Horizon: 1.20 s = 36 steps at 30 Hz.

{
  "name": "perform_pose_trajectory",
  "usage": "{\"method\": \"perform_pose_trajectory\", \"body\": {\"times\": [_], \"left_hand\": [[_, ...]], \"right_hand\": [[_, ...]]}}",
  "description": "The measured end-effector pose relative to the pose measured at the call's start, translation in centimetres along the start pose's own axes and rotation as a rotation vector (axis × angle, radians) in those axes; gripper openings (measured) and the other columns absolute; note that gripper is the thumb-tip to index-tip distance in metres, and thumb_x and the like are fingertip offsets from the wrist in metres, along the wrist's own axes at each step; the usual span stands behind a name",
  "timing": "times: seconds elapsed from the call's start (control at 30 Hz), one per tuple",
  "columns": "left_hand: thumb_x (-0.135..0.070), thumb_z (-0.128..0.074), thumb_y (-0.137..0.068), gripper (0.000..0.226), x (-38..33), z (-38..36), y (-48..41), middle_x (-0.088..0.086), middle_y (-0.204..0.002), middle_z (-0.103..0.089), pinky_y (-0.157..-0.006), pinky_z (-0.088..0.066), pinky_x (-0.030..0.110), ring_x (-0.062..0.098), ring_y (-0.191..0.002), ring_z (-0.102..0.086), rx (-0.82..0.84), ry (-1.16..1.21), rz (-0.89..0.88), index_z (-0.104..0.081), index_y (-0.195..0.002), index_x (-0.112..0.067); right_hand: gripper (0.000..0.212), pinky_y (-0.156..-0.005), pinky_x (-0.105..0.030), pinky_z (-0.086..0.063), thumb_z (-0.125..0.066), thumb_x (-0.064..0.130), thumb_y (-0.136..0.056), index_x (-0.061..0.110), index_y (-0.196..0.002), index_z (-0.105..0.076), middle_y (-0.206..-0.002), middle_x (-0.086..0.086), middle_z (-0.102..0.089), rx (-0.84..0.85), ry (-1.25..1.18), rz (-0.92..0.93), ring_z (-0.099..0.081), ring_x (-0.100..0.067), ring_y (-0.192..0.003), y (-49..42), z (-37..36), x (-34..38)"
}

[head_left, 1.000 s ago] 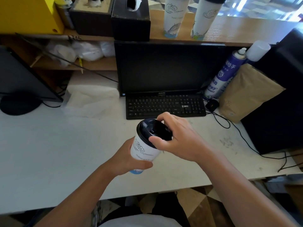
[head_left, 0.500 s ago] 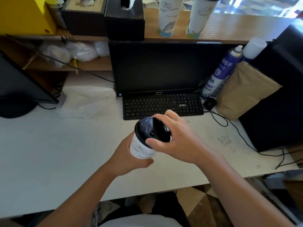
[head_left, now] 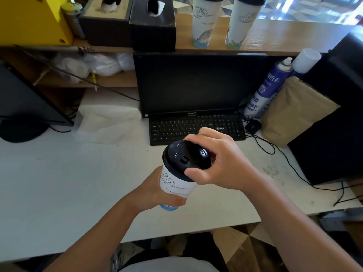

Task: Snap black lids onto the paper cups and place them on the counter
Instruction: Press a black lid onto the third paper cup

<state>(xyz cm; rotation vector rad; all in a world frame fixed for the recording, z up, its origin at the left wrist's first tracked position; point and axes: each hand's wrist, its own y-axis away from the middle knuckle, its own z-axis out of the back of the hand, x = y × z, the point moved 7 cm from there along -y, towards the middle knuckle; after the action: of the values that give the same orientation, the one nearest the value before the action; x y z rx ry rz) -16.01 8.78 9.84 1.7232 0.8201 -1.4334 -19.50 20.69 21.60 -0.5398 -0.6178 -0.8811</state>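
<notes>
The paper cup point(head_left: 176, 183) is held around its lower wall by the left hand point(head_left: 155, 193), fingers wrapped tight, above the white desk point(head_left: 59, 183) and not resting on it. The black lid point(head_left: 185, 159) sits on the cup's mouth and is clamped by the right hand point(head_left: 222, 163): the thumb point(head_left: 193, 173) is pressed on the rim at about 5 o'clock, and the other fingers are curled over the rim from 12 to 3 o'clock.

The cup is tilted, its top leaning toward 11 o'clock. Whether the lid is seated all round cannot be told; the rim under the fingers is hidden. If pressure is applied on one side only, the opposite edge is likely to be lifted and the lid left half-snapped. The thin wall could be crushed by too hard a squeeze from below.

Two lidded cups point(head_left: 206, 22) stand on the wooden counter point(head_left: 284, 38) at 12 o'clock; a loose lid could be lost on the way up there, over the keyboard point(head_left: 196, 128).
</notes>
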Motion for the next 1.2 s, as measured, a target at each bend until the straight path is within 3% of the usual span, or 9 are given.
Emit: {"method": "perform_pose_trajectory", "body": {"times": [0.2,0.33,0.43,0.57,0.7,0.8,0.9,1.0,1.2], "left_hand": [[-0.013,-0.079,-0.07,0.055,0.6,-0.4,0.1,0.001,-0.099,-0.072,-0.082,-0.057,0.038,0.022,-0.095,-0.068,0.084,0.014,0.052,-0.058,-0.121,-0.018],[-0.004,-0.086,-0.073,0.07,2.4,0.9,-0.7,-0.012,-0.109,-0.071,-0.081,-0.06,0.032,0.011,-0.103,-0.068,-0.15,-0.104,0.073,-0.056,-0.129,-0.035],[-0.012,-0.081,-0.081,0.083,3.3,1.5,-1.1,-0.028,-0.132,-0.057,-0.097,-0.052,0.027,0.003,-0.128,-0.054,-0.277,-0.184,0.05,-0.038,-0.142,-0.047],[-0.038,-0.072,-0.088,0.087,5.8,1.5,-1.7,-0.019,-0.155,-0.036,-0.121,-0.03,0.038,0.009,-0.147,-0.033,-0.303,-0.348,0.107,-0.016,-0.154,-0.045],[0.002,-0.059,-0.086,0.077,7.2,1.4,-2.3,-0.017,-0.142,-0.051,-0.101,-0.043,0.017,0.008,-0.136,-0.045,-0.321,-0.066,0.204,-0.037,-0.143,-0.045],[-0.006,-0.052,-0.07,0.071,8.6,2.0,-2.3,-0.007,-0.132,-0.065,-0.107,-0.045,0.034,0.017,-0.132,-0.052,-0.42,0.196,0.27,-0.057,-0.134,-0.035],[-0.019,-0.047,-0.102,0.034,9.5,2.4,-2.3,-0.005,-0.13,-0.067,-0.113,-0.042,0.04,0.016,-0.129,-0.055,-0.559,0.395,0.303,-0.064,-0.128,-0.032],[-0.033,-0.044,-0.106,0.029,10.4,2.8,-2.3,-0.008,-0.128,-0.067,-0.105,-0.047,0.037,0.015,-0.125,-0.057,-0.598,0.384,0.367,-0.067,-0.123,-0.036],[-0.039,-0.041,-0.107,0.029,11.8,3.3,-2.8,-0.006,-0.132,-0.062,-0.094,-0.052,0.039,0.022,-0.123,-0.055,-0.659,0.388,0.417,-0.064,-0.126,-0.038]], "right_hand": [[0.051,-0.063,-0.019,-0.043,-0.069,0.048,-0.066,0.015,-0.105,-0.073,-0.085,0.0,-0.053,0.029,-0.052,0.044,-0.053,-0.014,-0.077,-0.1,-0.4,-0.8],[0.065,-0.081,-0.022,-0.057,-0.074,0.048,-0.072,0.03,-0.133,-0.06,-0.112,0.011,-0.048,0.106,-0.212,-0.191,-0.055,-0.009,-0.104,0.6,-2.8,-5.5],[0.078,-0.091,-0.036,-0.06,-0.081,0.045,-0.075,0.044,-0.144,-0.046,-0.13,0.017,-0.049,0.057,-0.375,-0.403,-0.053,-0.008,-0.12,2.3,-5.2,-9.3],[0.084,-0.098,-0.034,-0.056,-0.092,0.03,-0.07,0.039,-0.142,-0.051,-0.138,0.013,-0.056,-0.054,-0.501,-0.593,-0.053,-0.01,-0.127,4.3,-8.2,-12.4],[0.082,-0.081,-0.012,-0.05,-0.09,0.017,-0.073,0.024,-0.143,-0.05,-0.131,0.012,-0.057,-0.132,-0.558,-0.705,-0.057,-0.001,-0.111,5.1,-9.9,-14.3],[0.076,-0.077,-0.011,-0.052,-0.088,0.016,-0.075,0.02,-0.142,-0.052,-0.132,0.007,-0.059,-0.134,-0.487,-0.743,-0.06,-0.004,-0.107,5.3,-11.0,-15.4],[0.058,-0.091,-0.025,-0.057,-0.081,0.025,-0.083,0.02,-0.138,-0.06,-0.129,0.003,-0.067,-0.17,-0.546,-0.79,-0.066,-0.013,-0.112,5.7,-12.4,-16.4],[0.034,-0.097,-0.04,-0.058,-0.065,0.02,-0.097,0.013,-0.131,-0.067,-0.124,-0.005,-0.071,-0.272,-0.794,-0.875,-0.069,-0.022,-0.112,5.9,-13.6,-17.5],[0.03,-0.09,-0.035,-0.06,-0.052,0.022,-0.105,0.014,-0.129,-0.069,-0.125,-0.005,-0.071,-0.299,-1.13,-0.987,-0.066,-0.026,-0.117,5.9,-15.7,-17.6]]}}
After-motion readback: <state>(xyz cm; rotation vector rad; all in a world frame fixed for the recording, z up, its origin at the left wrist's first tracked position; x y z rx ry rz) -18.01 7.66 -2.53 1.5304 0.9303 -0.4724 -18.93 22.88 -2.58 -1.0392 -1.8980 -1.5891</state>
